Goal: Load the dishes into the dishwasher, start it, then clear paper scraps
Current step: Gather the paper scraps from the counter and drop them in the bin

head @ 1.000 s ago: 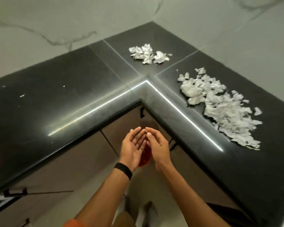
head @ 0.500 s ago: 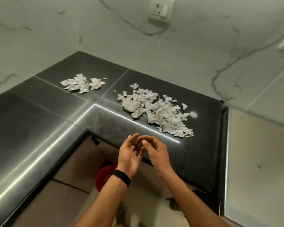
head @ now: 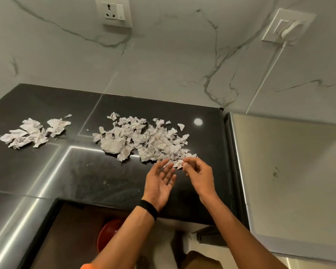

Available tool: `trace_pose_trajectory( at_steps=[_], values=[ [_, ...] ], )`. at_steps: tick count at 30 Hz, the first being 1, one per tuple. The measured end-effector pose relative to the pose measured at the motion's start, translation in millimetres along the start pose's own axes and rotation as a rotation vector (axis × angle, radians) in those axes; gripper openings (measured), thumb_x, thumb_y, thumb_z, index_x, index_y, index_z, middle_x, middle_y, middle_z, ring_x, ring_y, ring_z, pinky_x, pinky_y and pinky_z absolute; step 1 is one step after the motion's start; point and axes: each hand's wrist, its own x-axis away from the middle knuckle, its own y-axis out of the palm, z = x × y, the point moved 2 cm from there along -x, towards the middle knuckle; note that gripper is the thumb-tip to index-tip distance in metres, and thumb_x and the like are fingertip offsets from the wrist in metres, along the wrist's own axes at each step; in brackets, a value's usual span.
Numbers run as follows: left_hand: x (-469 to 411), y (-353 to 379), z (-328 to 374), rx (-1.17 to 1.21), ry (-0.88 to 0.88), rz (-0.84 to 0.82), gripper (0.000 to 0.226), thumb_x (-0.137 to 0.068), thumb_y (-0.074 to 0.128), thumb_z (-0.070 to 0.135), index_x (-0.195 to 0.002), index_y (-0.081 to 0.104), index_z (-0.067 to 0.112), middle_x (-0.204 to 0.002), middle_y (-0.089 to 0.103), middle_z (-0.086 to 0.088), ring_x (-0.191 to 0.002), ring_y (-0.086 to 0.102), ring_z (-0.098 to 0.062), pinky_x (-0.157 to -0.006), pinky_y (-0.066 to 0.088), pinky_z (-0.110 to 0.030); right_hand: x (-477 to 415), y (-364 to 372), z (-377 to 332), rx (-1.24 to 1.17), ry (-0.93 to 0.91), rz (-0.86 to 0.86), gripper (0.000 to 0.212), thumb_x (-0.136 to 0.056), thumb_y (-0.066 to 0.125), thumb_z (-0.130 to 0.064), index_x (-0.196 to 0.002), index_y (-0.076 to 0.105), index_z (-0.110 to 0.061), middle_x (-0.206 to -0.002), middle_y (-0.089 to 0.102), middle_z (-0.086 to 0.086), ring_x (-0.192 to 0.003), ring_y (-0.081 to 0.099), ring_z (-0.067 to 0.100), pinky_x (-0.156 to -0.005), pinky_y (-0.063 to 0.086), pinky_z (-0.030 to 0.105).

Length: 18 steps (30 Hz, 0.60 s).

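We hold our left hand (head: 159, 183) palm up with fingers spread and relaxed, just beside our right hand (head: 199, 174), the two apart. The right hand's curled fingertips (head: 184, 163) pinch the nearest bits of the large pile of torn white paper scraps (head: 144, 140), which spreads away ahead of both hands on the polished black stone countertop (head: 105, 181). A smaller heap of white paper scraps (head: 33, 134) lies well off to the left. Below the left forearm sits a round red bin (head: 107, 235).
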Motion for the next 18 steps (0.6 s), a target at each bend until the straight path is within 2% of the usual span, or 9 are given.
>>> trace_pose_trajectory(
  at_steps=[3,7,11,13,15,18],
  values=[
    [-16,17,-5,0.009,0.002,0.025,0.037,-0.099,0.059,0.038,-0.124,0.069,0.012,-0.112,0.074,-0.008,-0.103,0.067,-0.021,-0.089,0.052,-0.033,-40,-23,15,0.085,0.022,0.066,0.015,-0.092,0.074,-0.014,-0.096,0.076,-0.028,-0.091,0.076,-0.008,-0.089,0.071,0.007,-0.088,0.060,0.036],
    [-37,37,-14,0.052,0.004,0.061,0.039,-0.098,0.061,0.038,-0.125,0.068,0.010,-0.109,0.075,-0.009,-0.101,0.068,-0.022,-0.090,0.053,-0.034,-90,-48,35,0.329,-0.039,0.078,0.011,-0.090,0.075,-0.019,-0.096,0.076,-0.029,-0.090,0.073,-0.011,-0.084,0.069,0.002,-0.086,0.059,0.036],
    [-52,48,-18,0.110,0.040,0.070,0.042,-0.098,0.060,0.038,-0.127,0.066,0.008,-0.122,0.072,-0.014,-0.107,0.070,-0.026,-0.096,0.052,-0.036,-119,-53,55,0.617,-0.104,-0.088,0.019,-0.087,0.077,-0.033,-0.106,0.076,-0.029,-0.102,0.066,-0.010,-0.095,0.063,0.011,-0.088,0.053,0.033],
    [-58,49,-19,0.131,0.055,0.081,0.043,-0.099,0.059,0.039,-0.128,0.065,0.008,-0.125,0.071,-0.015,-0.111,0.070,-0.027,-0.097,0.053,-0.037,-123,-53,59,0.709,-0.135,-0.148,0.015,-0.088,0.075,-0.036,-0.102,0.077,-0.029,-0.102,0.064,-0.011,-0.100,0.058,0.012,-0.087,0.047,0.029],
    [-64,49,-20,0.142,0.062,0.097,0.044,-0.100,0.058,0.040,-0.129,0.064,0.008,-0.126,0.071,-0.016,-0.115,0.069,-0.029,-0.097,0.053,-0.038,-125,-55,57,0.668,-0.130,-0.138,0.007,-0.090,0.074,-0.034,-0.095,0.076,-0.030,-0.099,0.064,-0.013,-0.098,0.060,0.010,-0.084,0.047,0.026],
    [-69,54,-20,0.143,0.085,0.125,0.042,-0.098,0.060,0.036,-0.128,0.065,0.007,-0.126,0.070,-0.017,-0.118,0.068,-0.029,-0.097,0.054,-0.038,-128,-62,49,0.357,0.008,-0.100,0.003,-0.088,0.078,-0.027,-0.087,0.077,-0.029,-0.098,0.069,-0.012,-0.092,0.067,0.005,-0.084,0.055,0.026]
  ],
)
